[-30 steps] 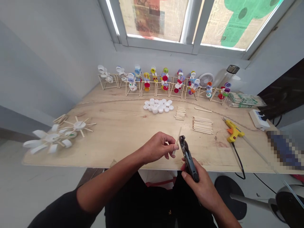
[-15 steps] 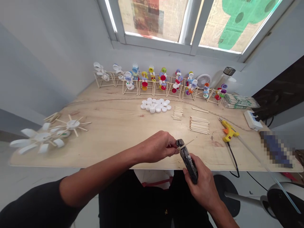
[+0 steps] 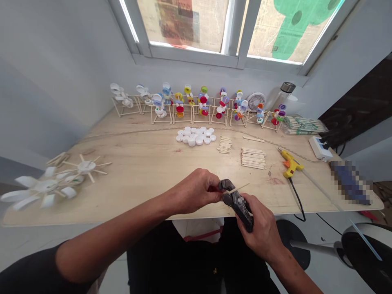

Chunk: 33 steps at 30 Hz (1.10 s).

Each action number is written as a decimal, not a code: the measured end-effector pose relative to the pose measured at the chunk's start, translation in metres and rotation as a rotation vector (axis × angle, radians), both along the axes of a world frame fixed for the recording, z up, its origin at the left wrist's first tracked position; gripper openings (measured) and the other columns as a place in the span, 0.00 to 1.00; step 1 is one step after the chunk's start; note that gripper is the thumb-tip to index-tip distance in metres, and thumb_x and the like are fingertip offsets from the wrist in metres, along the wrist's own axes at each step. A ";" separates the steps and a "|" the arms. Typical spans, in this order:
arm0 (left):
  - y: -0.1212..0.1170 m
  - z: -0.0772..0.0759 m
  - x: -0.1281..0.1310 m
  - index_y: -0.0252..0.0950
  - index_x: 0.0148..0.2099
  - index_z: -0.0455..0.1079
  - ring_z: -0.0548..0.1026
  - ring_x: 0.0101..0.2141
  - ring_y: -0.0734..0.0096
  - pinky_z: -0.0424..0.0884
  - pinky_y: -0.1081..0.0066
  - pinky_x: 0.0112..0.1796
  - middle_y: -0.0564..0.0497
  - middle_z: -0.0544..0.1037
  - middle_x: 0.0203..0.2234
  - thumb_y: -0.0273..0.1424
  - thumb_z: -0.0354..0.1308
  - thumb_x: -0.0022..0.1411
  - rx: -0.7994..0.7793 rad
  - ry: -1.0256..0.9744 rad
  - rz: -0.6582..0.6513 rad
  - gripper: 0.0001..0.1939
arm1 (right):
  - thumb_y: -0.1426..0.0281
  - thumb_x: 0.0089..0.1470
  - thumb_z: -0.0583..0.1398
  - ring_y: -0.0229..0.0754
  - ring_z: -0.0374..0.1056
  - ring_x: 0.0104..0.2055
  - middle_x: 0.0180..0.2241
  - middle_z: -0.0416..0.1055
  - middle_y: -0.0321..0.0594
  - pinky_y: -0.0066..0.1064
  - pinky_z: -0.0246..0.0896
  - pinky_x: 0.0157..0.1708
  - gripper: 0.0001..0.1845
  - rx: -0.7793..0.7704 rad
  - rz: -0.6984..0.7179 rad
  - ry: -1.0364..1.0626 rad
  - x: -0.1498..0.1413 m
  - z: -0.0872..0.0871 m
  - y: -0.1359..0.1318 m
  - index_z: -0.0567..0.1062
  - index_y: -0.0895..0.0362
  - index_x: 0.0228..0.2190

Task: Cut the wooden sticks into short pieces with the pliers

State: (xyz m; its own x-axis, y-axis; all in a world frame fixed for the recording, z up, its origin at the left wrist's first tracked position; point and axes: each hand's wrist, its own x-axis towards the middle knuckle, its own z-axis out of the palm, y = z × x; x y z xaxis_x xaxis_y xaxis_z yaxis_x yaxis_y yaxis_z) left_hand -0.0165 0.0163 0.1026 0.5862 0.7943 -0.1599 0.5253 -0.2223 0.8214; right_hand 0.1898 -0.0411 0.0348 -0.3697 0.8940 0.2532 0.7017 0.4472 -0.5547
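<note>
My left hand is closed, pinching one end of a thin wooden stick. Wrapped round the handles of dark pliers is my right hand. The stick passes between the plier jaws, which are parted, and its free end points right. Both hands are just above the front edge of the wooden table. Beyond them lie a pile of short sticks, a bigger pile of longer sticks and a cluster of white bottle caps.
Small wheels of coloured caps on stick frames line the back. White wheel pieces lie at left. At right are a yellow glue gun with its cord, a power strip, bagged sticks, a fan and a bottle.
The plier jaws have parted around the stick. The whole scene has shifted slightly left in view, while both hands keep their holds.
</note>
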 end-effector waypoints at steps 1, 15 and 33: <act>0.000 0.000 0.000 0.30 0.31 0.74 0.69 0.25 0.76 0.59 0.80 0.24 0.55 0.73 0.20 0.29 0.54 0.53 -0.012 0.007 0.004 0.09 | 0.74 0.49 0.54 0.46 0.66 0.36 0.35 0.68 0.44 0.35 0.62 0.34 0.19 0.007 -0.001 -0.005 0.000 0.000 0.000 0.62 0.57 0.45; 0.005 -0.001 -0.002 0.30 0.29 0.74 0.68 0.23 0.76 0.60 0.79 0.24 0.55 0.72 0.19 0.30 0.56 0.49 -0.081 -0.027 0.033 0.09 | 0.75 0.47 0.54 0.45 0.67 0.34 0.33 0.69 0.43 0.33 0.62 0.33 0.18 0.008 -0.018 -0.025 0.000 -0.002 -0.001 0.63 0.57 0.43; 0.030 -0.016 -0.001 0.31 0.27 0.74 0.65 0.19 0.78 0.57 0.79 0.19 0.55 0.68 0.14 0.33 0.60 0.46 -0.258 -0.070 0.020 0.09 | 0.70 0.50 0.53 0.42 0.65 0.27 0.26 0.68 0.35 0.29 0.58 0.26 0.09 -0.232 -0.114 -0.023 -0.008 -0.007 -0.002 0.64 0.54 0.37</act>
